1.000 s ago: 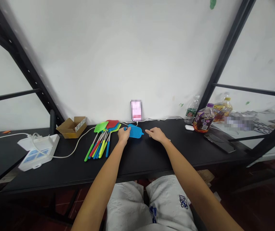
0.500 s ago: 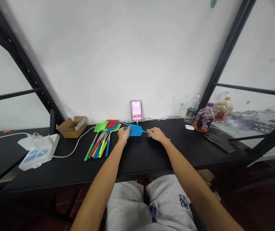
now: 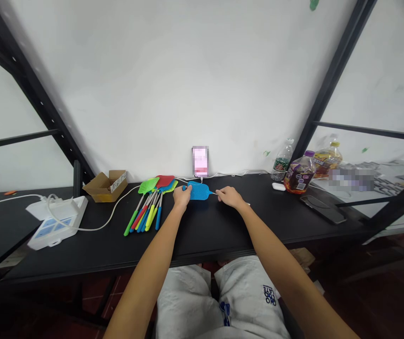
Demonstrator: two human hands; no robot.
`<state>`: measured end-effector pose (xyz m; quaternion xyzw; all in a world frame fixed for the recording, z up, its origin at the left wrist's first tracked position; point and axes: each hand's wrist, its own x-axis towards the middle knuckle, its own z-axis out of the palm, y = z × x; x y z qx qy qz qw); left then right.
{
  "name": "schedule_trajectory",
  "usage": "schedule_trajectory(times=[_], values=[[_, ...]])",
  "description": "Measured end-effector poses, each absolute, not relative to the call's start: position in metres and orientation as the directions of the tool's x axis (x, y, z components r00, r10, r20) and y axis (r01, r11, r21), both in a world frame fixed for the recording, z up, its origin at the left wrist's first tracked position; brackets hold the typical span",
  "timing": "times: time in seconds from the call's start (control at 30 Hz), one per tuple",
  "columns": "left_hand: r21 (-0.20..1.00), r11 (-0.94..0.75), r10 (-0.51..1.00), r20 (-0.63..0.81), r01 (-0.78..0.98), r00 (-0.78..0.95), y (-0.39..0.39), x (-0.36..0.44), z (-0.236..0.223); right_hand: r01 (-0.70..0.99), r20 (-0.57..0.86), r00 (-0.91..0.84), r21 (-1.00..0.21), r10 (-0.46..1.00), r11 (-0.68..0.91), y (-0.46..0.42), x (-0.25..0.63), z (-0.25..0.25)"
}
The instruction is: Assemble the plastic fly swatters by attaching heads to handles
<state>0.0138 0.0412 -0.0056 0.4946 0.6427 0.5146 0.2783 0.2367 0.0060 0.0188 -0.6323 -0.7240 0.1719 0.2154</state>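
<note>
A blue fly swatter point(image 3: 199, 191) lies sideways between my hands, a little above or on the black tabletop point(image 3: 212, 230). My left hand point(image 3: 181, 197) is closed on the left edge of its mesh head. At the other side, my right hand point(image 3: 229, 196) pinches the thin metal shaft; most of that shaft is hidden by the fingers. To the left lies a pile of fly swatters point(image 3: 148, 207) with green, red, blue and yellow heads, their handles pointing toward me.
A lit phone point(image 3: 201, 161) leans on the wall, cable attached. An open cardboard box point(image 3: 107, 186) and a white power strip point(image 3: 58, 225) are at left. At right stand a water bottle point(image 3: 282, 161), a purple-capped bottle point(image 3: 300, 173), a white case point(image 3: 278, 187) and a dark phone point(image 3: 323, 209).
</note>
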Motion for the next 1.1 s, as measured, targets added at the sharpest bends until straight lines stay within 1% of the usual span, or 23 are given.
schedule_trajectory(times=[0.1,0.23,0.3,0.57,0.97,1.1], values=[[0.927,-0.038,0.923,0.176,0.374,-0.343,0.039,0.013,-0.004,0.847,0.095,-0.110,-0.512,0.989,0.144,0.007,0.236,0.019],[0.874,-0.129,0.904,0.298,0.469,-0.307,0.037,0.013,-0.001,0.857,0.089,-0.106,-0.498,0.990,0.136,0.007,0.236,0.018],[0.855,-0.161,0.895,0.337,0.494,-0.291,0.036,0.013,0.001,0.857,0.095,-0.111,-0.494,0.989,0.144,0.007,0.236,0.017],[0.879,-0.150,0.912,0.299,0.453,-0.279,0.036,0.013,0.000,0.842,0.151,-0.155,-0.497,0.976,0.211,0.006,0.235,0.015],[0.758,-0.272,0.886,0.438,0.593,-0.154,0.031,0.012,-0.002,0.865,0.171,-0.140,-0.458,0.975,0.204,0.004,0.233,0.014],[0.724,-0.307,0.873,0.472,0.618,-0.120,0.027,0.014,-0.001,0.868,0.158,-0.129,-0.460,0.979,0.189,0.003,0.232,0.015]])
